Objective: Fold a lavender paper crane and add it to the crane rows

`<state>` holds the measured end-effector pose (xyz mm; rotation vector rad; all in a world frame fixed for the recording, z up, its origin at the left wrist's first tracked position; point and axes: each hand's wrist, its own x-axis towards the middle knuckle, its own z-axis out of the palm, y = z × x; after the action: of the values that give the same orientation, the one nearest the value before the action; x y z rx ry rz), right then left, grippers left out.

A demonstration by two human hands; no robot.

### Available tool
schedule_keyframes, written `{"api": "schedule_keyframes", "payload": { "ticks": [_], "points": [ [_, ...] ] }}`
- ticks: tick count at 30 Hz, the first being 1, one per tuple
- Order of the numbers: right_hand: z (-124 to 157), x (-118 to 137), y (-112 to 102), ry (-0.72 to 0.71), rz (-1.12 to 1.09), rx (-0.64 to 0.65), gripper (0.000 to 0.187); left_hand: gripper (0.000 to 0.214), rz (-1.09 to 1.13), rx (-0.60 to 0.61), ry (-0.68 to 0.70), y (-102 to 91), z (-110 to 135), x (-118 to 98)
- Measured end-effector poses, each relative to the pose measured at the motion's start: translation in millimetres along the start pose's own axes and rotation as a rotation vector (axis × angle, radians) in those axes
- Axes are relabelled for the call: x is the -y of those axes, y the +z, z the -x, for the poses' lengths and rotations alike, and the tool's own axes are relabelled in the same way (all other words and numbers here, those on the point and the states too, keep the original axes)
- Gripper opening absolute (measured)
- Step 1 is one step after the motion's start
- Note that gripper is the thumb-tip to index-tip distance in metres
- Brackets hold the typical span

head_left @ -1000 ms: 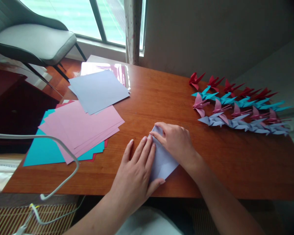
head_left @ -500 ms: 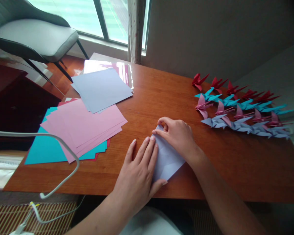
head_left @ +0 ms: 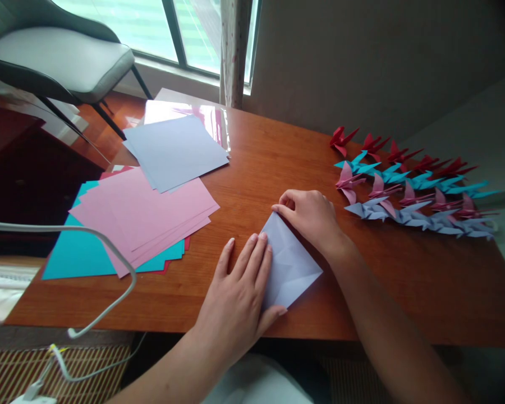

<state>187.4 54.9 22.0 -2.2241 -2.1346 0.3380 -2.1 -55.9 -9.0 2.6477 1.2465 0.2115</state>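
Note:
A folded lavender paper square (head_left: 292, 264) lies on the wooden table (head_left: 404, 275) near its front edge. My left hand (head_left: 238, 294) rests flat on the paper's left side, fingers stretched out, thumb under its near corner. My right hand (head_left: 311, 216) is at the paper's far corner, fingers curled and pinching that tip. To the right lie rows of folded paper cranes (head_left: 408, 185) in red, teal, pink and lavender.
Loose sheets lie at the left: lavender sheets (head_left: 174, 151), pink sheets (head_left: 147, 210) over teal sheets (head_left: 78, 252). A shiny plastic sleeve (head_left: 185, 112) lies behind them. A grey chair (head_left: 59, 62) stands by the window. A white cable (head_left: 96, 280) arcs past the table's left front corner.
My right hand slid from the paper's middle up to its far corner, uncovering most of the folded square. My left hand has stayed flat in place.

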Motion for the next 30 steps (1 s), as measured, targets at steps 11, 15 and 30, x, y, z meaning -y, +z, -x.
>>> {"api": "schedule_keyframes", "payload": {
  "ticks": [11, 15, 30],
  "points": [
    [-15, -16, 3, -0.1, -0.125, 0.016, 0.029, 0.084, 0.0, 0.007, -0.001, -1.9, -1, -1],
    [-12, -16, 7, -0.157, -0.145, 0.036, 0.039, 0.085, -0.01, 0.015, -0.006, -2.8, -1, -1],
    [-12, -10, 2, -0.124, -0.092, 0.085, 0.037, 0.076, -0.063, -0.019, -0.033, -5.3, 8, -8]
  ]
}}
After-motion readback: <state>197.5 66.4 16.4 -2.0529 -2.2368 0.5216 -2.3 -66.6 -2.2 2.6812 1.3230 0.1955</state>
